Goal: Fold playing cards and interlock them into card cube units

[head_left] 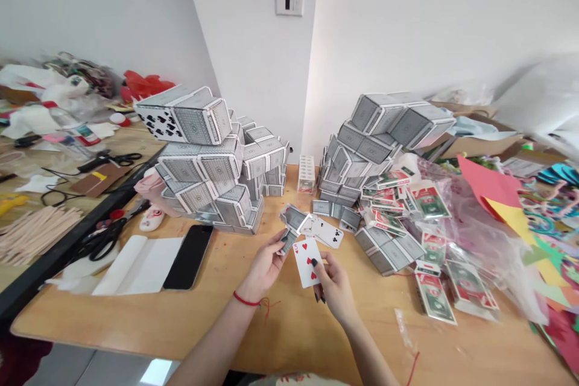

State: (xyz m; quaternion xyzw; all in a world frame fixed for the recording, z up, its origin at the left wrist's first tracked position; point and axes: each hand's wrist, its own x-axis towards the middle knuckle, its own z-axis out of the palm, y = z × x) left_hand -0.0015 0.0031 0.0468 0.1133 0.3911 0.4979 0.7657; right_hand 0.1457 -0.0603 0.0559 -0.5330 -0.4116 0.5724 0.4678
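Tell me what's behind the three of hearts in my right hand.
Beyond the three of hearts, loose cards lie on the wooden table; whatever the card covers can't be seen.

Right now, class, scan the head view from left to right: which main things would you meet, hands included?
Wooden sticks, black phone, left hand, three of hearts, right hand, red sheet.

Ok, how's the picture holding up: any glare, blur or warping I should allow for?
Head view, middle: even light, the card in the right hand readable as a three of hearts; head view, upper right: white plastic blurred and stretched toward the edge; head view, bottom left: a bright glare patch on the floor.
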